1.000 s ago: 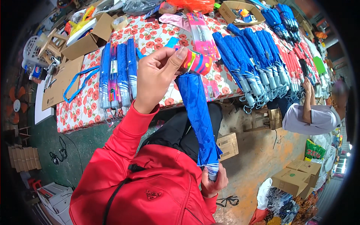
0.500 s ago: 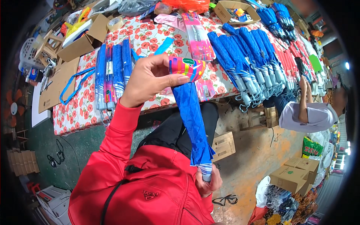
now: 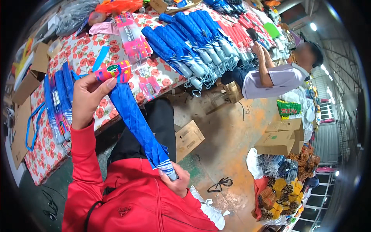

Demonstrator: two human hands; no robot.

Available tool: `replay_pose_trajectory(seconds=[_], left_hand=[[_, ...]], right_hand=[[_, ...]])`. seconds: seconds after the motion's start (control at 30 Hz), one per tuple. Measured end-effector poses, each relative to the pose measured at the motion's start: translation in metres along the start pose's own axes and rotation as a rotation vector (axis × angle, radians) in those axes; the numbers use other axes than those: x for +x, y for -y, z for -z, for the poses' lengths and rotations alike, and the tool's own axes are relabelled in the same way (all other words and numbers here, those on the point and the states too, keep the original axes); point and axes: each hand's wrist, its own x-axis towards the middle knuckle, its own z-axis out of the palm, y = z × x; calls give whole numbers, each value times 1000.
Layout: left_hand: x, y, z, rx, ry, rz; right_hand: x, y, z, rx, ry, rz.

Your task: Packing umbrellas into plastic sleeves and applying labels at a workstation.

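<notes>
A folded blue umbrella [image 3: 133, 114] slants across my lap, its striped hem near my body. My left hand [image 3: 91, 94] pinches a pink, orange and yellow printed sleeve [image 3: 120, 72] between thumb and fingers at the umbrella's far end. Whether the sleeve goes round the umbrella's tip or only lies against it, I cannot tell. My right hand [image 3: 178, 181] is closed round the umbrella's near end, over the handle, which is mostly hidden. On the table left of my left hand lie several blue umbrellas [image 3: 52, 102], one with a similar printed sleeve [image 3: 62, 123].
A poppy-patterned cloth covers the table [image 3: 91, 46]. Rows of blue umbrellas [image 3: 185, 42] with grey handles and red ones [image 3: 239, 38] lie on it, beside pink printed packaging [image 3: 133, 42]. A person [image 3: 266, 79] works at the right. Cardboard boxes [image 3: 276, 139] stand on the floor.
My view has turned to the right, so table and umbrellas sit further left in the picture. Both hands keep their hold on the sleeve and umbrella.
</notes>
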Motion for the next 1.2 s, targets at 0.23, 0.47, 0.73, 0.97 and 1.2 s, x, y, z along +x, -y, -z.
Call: replay_pose_trajectory(seconds=[0.23, 0.47, 0.73, 0.97, 1.2], left_hand=[[11, 3, 1, -80, 17, -44], [27, 29, 3, -538, 194, -2], [35, 19, 20, -594, 340, -13], [16, -18, 17, -304, 205, -21], [20, 5, 34, -312, 400, 30]], right_hand=[[1, 1, 2, 98, 79, -41], [-3, -4, 2, 212, 242, -88], [6, 12, 4, 374, 367, -181], [9, 36, 18, 226, 406, -197], [-14, 36, 15, 280, 437, -214]])
